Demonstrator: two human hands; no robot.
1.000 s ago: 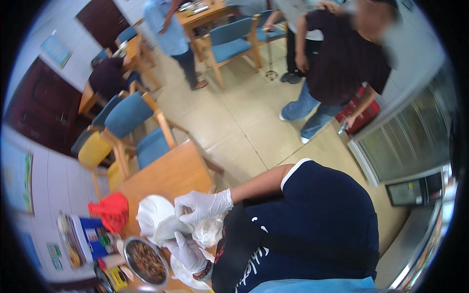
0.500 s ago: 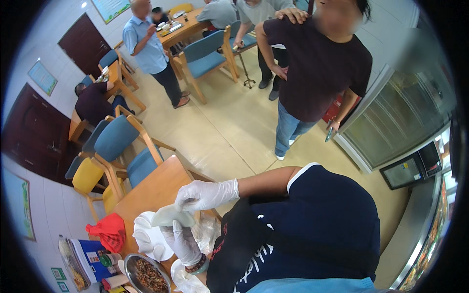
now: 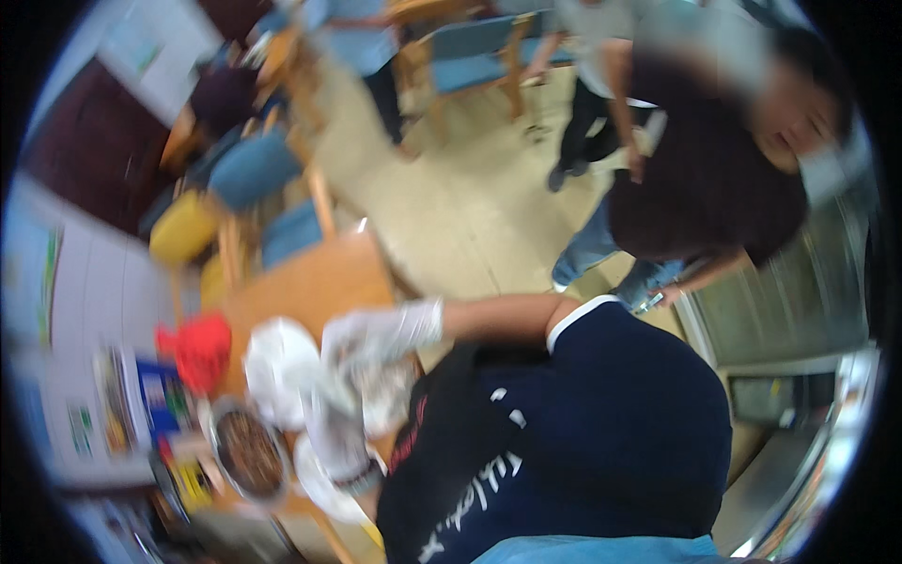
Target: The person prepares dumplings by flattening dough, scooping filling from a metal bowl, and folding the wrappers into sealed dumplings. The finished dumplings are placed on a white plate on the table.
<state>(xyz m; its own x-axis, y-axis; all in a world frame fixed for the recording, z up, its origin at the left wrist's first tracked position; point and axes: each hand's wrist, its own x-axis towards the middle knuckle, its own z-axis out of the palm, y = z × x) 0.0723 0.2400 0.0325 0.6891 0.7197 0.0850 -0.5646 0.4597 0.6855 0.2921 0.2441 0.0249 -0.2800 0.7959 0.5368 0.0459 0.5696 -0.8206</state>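
Both hands wear white gloves and meet above the near part of a wooden table, blurred by motion. My right hand (image 3: 362,338) comes across from the dark short-sleeved shirt, its fingers closed at the upper edge of a pale dough wrapper (image 3: 331,390). Below it my left hand (image 3: 336,440), a bracelet at its wrist, is wrapped round the lower side of that dough. Beside them lies a white plate (image 3: 272,350), where white pieces blur together. A metal bowl (image 3: 218,428) of brown chopped filling stands on the left. Another white plate or bag (image 3: 319,484) sits under my left wrist.
Along the wall side of the wooden table (image 3: 329,277) are a red plastic bag (image 3: 199,350) and a blue box (image 3: 160,390). Blue chairs (image 3: 254,169) and a yellow chair (image 3: 183,228) stand beyond. A person in a dark shirt (image 3: 695,179) stands near a glass-door cabinet (image 3: 780,291).
The whole view has swung and blurred. My hands have come closer together, and the dough wrapper, earlier held out flat over the plate, now sits lower between them.
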